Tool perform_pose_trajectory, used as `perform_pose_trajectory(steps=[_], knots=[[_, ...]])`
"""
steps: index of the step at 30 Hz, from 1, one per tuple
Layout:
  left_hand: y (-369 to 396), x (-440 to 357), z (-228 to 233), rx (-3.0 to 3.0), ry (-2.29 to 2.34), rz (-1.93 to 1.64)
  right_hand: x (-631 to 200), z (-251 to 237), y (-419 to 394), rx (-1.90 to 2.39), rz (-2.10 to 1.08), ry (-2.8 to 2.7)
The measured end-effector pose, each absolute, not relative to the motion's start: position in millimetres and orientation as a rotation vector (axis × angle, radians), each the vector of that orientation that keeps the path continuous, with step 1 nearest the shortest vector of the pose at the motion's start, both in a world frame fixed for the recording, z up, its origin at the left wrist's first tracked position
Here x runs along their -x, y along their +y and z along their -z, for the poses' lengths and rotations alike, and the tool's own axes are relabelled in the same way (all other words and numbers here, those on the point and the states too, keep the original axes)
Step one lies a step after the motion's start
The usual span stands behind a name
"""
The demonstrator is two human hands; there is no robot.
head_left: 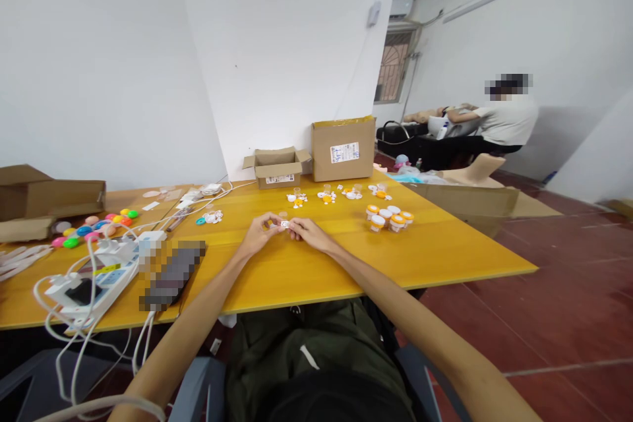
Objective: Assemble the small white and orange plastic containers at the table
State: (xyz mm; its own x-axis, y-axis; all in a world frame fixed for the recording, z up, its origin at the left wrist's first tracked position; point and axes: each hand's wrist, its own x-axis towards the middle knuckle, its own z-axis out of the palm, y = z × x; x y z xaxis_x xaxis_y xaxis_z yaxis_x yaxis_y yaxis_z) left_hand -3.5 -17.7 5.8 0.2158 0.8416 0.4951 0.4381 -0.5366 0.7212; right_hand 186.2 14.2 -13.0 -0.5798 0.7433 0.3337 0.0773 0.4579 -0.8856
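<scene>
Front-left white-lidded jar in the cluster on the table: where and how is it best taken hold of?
Probably by the rim of its round white lid, from above and the person's side with the right hand. The jar stands upright with its lid on top, and other jars crowd it behind and to the right.

The left hand (262, 232) and right hand (307, 232) partly cover a small white piece (285, 225), too small to make out. Blurred squares mask the phone (175, 275) and, far right, a person's head (509, 86). The box label's (345, 152) writing is unreadable. The left edge crops an open carton (74, 201).
</scene>
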Motion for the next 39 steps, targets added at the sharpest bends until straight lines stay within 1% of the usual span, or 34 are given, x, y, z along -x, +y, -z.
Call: perform_pose_trajectory(steps=[17, 39], knots=[[-17.0, 2.9, -1.5, -2.096, 1.208, -1.229, -185.6, 16.4, 18.2, 0.683, -1.170, -1.954], [-20.5, 1.2, -6.6, -2.135, 1.183, -1.237, -185.2, 13.4, 15.0, 0.638, -1.217, -1.959]])
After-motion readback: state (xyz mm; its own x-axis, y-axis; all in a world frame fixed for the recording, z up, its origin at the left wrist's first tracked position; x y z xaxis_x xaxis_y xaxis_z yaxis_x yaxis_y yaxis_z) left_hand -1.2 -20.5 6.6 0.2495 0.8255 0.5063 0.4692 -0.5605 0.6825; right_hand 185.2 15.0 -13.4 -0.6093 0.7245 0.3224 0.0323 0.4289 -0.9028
